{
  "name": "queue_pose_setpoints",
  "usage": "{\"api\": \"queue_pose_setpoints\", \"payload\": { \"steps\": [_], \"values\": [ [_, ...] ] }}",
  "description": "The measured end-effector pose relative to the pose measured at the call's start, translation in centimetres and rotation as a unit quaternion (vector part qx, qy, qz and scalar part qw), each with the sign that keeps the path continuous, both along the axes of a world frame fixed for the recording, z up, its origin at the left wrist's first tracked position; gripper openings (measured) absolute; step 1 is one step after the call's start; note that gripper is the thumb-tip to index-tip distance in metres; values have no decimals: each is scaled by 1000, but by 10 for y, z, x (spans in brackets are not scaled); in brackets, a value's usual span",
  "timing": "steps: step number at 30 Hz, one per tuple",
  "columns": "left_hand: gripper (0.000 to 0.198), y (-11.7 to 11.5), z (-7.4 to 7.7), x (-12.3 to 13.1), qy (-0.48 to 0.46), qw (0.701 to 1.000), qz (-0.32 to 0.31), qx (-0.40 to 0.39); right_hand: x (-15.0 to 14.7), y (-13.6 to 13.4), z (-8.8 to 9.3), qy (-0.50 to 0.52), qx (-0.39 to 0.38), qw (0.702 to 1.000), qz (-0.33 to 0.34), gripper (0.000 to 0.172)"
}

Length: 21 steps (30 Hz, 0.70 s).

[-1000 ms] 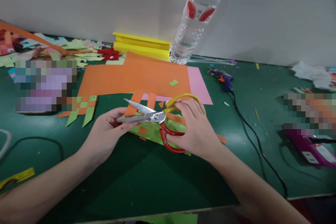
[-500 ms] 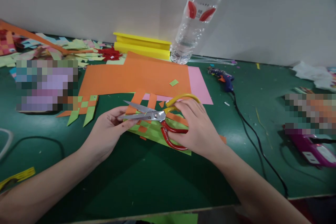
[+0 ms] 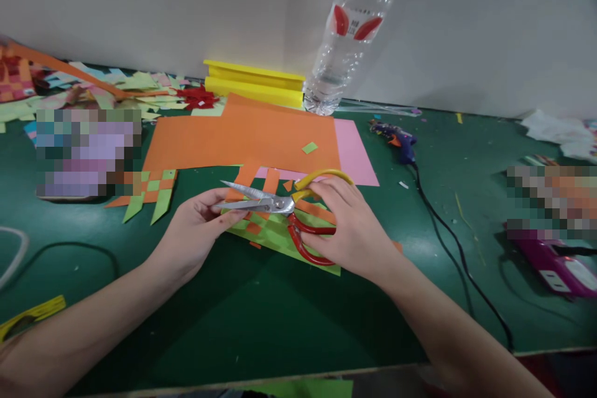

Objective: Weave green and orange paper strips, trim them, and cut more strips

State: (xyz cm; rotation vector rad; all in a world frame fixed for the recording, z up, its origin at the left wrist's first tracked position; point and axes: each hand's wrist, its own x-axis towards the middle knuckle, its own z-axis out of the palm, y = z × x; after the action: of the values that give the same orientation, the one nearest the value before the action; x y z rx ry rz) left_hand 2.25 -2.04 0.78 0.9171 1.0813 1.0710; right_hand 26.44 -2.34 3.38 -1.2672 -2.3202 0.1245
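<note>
Green table (image 3: 280, 323) — left hand (image 3: 193, 236) pinches woven paper (image 3: 280, 240), right hand (image 3: 352, 233) fingers curled through scissors (image 3: 278, 204) — orange sheet (image 3: 242, 134), bottle (image 3: 345, 43) behind.

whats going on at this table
A person is at work with paper on a green table. The right hand grips the scissors by their yellow and red handles, with the blades slightly apart at the orange strips sticking out of a green and orange woven paper piece. The left hand pinches that piece at its left edge. An orange sheet, a clear bottle and a glue gun lie behind.
</note>
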Motion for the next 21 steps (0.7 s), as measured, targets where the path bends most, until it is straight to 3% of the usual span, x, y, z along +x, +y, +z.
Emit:
{"api": "queue_pose_setpoints", "payload": {
  "steps": [9,14,21],
  "values": [
    [21,2,-3,1,4,1000,26,-9,0,1,0,42,-45,998,-17,38],
    [25,2,0,0,-21,996,67,-55,-1,2,3,104,-79,991,-26,41],
    [31,3,2,0,-30,995,69,-64,-3,0,5,68,-37,995,-67,52]
  ]
}}
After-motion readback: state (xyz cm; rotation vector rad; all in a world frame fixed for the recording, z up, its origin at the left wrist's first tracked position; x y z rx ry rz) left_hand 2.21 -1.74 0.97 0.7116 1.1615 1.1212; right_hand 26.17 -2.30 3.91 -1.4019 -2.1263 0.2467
